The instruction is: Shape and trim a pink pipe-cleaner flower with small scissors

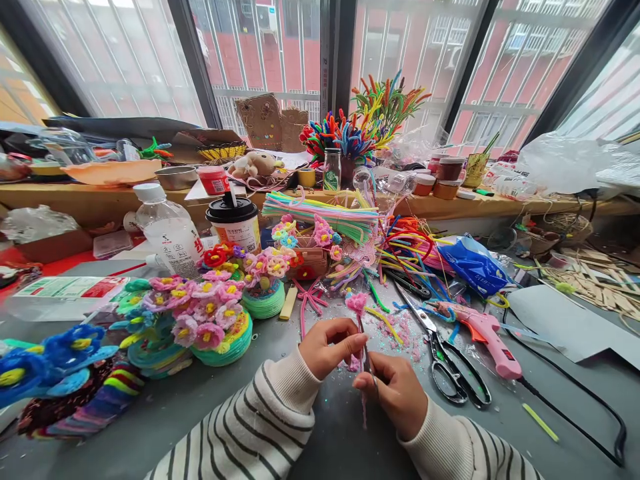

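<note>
Above the grey table, my left hand (333,345) pinches a pink fuzzy pipe cleaner (364,408), and its lower end hangs down between my hands. Closed around small metal scissors (367,363) is my right hand (397,390); the blades point up and away. Some pink fluff (356,303) shows at the tips, though I cannot tell whether it is part of the same strand. Pink clippings (407,343) lie scattered just beyond my hands. A pink pipe cleaner bow (311,298) rests to the left of them.
Pipe cleaner flowers (207,310) in coiled pots stand at left, near a plastic bottle (167,230) and a lidded cup (233,223). Large black-handled scissors (445,360) and a pink glue gun (493,340) with its cord lie right. Bundled pipe cleaners (325,217) lie behind.
</note>
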Available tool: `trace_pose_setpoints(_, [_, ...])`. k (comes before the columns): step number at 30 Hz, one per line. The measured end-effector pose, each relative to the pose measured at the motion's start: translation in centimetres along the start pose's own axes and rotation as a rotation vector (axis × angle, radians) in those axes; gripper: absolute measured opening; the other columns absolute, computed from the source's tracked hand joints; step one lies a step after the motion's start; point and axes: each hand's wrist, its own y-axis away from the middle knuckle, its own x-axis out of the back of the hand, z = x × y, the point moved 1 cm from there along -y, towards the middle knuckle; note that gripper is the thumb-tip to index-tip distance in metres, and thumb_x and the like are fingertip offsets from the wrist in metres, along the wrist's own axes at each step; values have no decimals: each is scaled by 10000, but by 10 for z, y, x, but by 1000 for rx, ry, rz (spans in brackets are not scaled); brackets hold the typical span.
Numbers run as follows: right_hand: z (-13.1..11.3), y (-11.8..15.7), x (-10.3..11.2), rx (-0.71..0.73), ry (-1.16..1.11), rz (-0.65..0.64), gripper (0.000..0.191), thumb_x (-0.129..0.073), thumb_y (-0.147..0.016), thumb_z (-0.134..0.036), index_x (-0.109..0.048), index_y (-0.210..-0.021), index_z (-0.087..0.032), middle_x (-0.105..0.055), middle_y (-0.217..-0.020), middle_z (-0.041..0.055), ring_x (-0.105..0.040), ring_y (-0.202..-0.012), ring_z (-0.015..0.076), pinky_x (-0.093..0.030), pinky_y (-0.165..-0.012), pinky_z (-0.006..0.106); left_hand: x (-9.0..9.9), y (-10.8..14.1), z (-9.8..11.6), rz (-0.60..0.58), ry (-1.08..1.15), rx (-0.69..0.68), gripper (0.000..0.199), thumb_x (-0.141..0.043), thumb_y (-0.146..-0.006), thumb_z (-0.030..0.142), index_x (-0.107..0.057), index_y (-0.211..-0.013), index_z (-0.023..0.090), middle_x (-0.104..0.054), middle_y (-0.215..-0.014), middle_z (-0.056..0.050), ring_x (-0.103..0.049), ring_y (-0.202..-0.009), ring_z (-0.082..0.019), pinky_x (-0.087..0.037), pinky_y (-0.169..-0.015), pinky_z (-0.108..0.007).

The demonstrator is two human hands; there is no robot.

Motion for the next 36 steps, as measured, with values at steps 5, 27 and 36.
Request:
trace_pose_setpoints(5, [0,0,0,-9,0,24,461,-415,-657,-539,-273,-411,-176,-287,-383,-62,-253,-396,66,-213,-392,201,1,1,2,7,9,11,259,-494,-656,357,-447,-535,133,-433,-475,33,-421,-436,-58,-327,-428,-179])
trace_pose_setpoints(27, [0,0,0,-29,-140,-36,540,-315,-641,-640,-394,-417,-155,-398,-407,-21,-352,-412,84,-271,-408,206,0,1,7,5,96,-23,264,-476,-674,345,-463,-528,126,-447,-487,21,-430,-439,-67,-345,-456,-200])
trace_pose_setpoints(36, [0,-2,2,-1,-211,-49,532,-282,-679,-615,-448,-501,-143,-319,-452,-36,-301,-427,77,-225,-404,197,2,1,10,31,76,-39,294,-461,-679,375,-509,-568,107,-476,-521,3,-439,-443,-65,-349,-459,-199])
